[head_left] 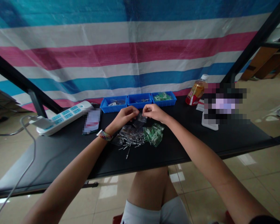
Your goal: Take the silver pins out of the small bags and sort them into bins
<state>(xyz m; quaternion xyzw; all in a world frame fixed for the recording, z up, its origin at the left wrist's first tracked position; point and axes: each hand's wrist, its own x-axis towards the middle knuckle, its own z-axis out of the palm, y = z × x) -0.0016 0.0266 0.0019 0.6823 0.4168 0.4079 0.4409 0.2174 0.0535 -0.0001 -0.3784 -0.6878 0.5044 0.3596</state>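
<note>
A big striped sheet [140,46] hangs at the back, with blue, white and pink bands. In front of it is a black table [200,146]. Three blue trays [139,101] sit in a row at the far edge of the table, touching each other. The right tray has pale green bits in it. A white power strip [64,117] with blue sockets lies on the left, and its grey cord [25,168] runs off the table. A bottle [197,91] with orange drink and a white cap stands on the right. The floor [259,174] has shiny tan tiles. Black bars [16,79] slope up on both sides.
</note>
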